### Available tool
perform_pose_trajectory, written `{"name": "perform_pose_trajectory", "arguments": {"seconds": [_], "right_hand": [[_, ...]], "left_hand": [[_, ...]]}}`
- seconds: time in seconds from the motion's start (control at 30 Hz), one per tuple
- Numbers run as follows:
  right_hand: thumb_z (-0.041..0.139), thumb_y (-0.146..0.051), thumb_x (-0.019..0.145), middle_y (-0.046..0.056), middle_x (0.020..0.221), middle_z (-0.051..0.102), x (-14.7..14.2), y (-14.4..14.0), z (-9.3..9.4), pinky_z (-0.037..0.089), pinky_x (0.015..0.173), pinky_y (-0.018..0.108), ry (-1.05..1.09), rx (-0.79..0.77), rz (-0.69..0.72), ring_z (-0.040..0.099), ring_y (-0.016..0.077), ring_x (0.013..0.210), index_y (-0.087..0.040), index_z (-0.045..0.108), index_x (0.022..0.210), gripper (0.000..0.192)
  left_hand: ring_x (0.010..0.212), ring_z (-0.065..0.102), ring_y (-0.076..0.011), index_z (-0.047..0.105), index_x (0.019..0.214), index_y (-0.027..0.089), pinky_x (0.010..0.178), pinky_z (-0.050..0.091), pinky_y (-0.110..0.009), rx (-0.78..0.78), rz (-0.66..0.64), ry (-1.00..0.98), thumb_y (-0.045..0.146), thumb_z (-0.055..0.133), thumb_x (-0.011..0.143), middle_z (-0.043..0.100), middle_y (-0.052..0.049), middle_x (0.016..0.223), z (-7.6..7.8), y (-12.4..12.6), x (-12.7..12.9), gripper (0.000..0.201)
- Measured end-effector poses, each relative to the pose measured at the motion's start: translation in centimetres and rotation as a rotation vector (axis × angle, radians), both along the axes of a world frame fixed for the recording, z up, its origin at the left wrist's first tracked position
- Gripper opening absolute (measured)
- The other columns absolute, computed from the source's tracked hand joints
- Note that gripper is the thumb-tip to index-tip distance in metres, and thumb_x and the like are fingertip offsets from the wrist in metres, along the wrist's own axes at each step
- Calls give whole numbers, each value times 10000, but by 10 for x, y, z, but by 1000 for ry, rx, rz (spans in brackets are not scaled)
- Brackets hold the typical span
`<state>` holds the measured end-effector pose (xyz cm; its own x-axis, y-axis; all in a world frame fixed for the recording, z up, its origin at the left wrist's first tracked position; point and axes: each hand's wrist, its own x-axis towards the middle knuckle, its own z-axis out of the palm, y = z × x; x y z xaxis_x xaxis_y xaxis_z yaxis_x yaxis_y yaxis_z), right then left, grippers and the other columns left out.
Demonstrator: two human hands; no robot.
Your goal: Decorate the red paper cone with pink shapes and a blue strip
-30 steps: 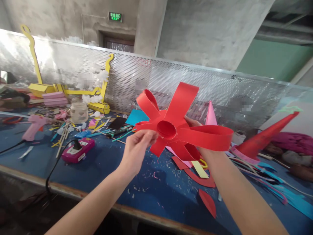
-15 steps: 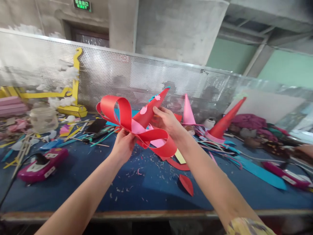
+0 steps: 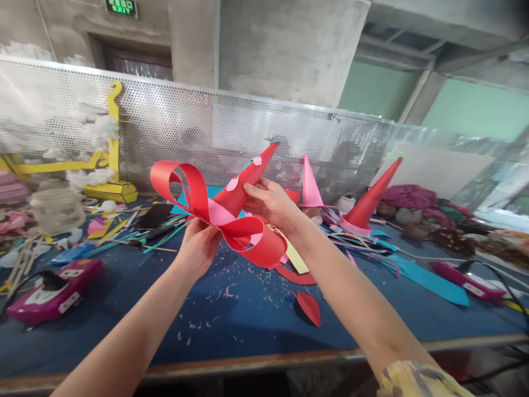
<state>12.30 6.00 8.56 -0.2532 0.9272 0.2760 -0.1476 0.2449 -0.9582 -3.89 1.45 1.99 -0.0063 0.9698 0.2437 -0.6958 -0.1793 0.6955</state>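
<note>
Above the table I hold a red paper cone hat (image 3: pixel 235 194) tilted, its tip up to the right. Pink cut-out shapes dot its side, a pink band rings its base, and a looped red paper bow (image 3: pixel 198 193) spreads across that base. My left hand (image 3: pixel 199 245) is closed on the base, at the middle of the bow; its fingertips are partly hidden. Around the side of the cone curls my right hand (image 3: pixel 270 199), thumb in front and fingers behind. Below lie a red leaf-shaped paper piece (image 3: pixel 308 309) and a pale yellow strip (image 3: pixel 295 253).
A pink cone (image 3: pixel 312 184) and another red cone (image 3: pixel 374 196) stand behind to the right. Purple power strips (image 3: pixel 58 292) lie at both sides, with cords. A clear jar (image 3: pixel 58 207), paper scraps and sticks crowd the left. A perforated metal screen (image 3: pixel 248 121) runs along the back.
The view has swung slightly right, so the surroundings sit further left. The hat stays in both hands with almost the same tilt, and my grip looks unchanged.
</note>
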Motion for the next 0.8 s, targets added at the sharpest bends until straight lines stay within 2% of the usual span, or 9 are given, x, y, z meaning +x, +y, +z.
{"name": "perform_pose_trajectory", "arguments": {"seconds": [0.13,0.3,0.47,0.57,0.67,0.8], "right_hand": [[790,-378,732,65,1112,689,1,1,2,572,853,429,-13,17,-33,692,240,934,-263,565,1045,402],[755,-350,765,90,1192,674,-1,2,2,585,851,438,-75,26,-67,689,265,1007,-255,549,1075,384],[734,-321,775,110,1188,671,-1,0,2,593,848,452,-90,40,-95,685,283,1021,-238,540,1079,371],[729,-294,774,104,1166,675,-3,-6,5,593,848,449,-100,95,-108,674,285,1041,-241,538,1085,368],[732,-303,774,88,1133,686,-6,-11,7,590,844,455,-121,187,-147,679,279,1021,-251,528,1113,399],[780,-336,741,64,1032,707,-6,-9,6,578,840,458,-202,334,-203,694,262,928,-251,544,1125,459]], "left_hand": [[712,673,-142,696,771,137,700,546,-238,-33,-21,1,112,807,574,747,-40,831,-7,-1,-5,227],[668,652,-127,683,804,141,708,528,-243,-83,-40,-9,92,794,586,725,-26,769,-13,2,-5,250],[671,655,-134,693,811,142,691,515,-248,-75,-73,-14,105,779,611,733,-47,783,-17,4,-5,221],[623,641,-143,686,710,134,628,496,-245,-97,-69,1,59,760,554,710,-40,683,-19,3,-7,188],[576,620,-134,667,628,129,589,480,-232,-131,-118,-6,-16,699,473,685,-21,623,-20,-3,-10,215],[573,620,-137,685,687,135,594,490,-239,-132,-252,-70,-15,659,459,711,-21,674,-23,-14,-13,275]]}}
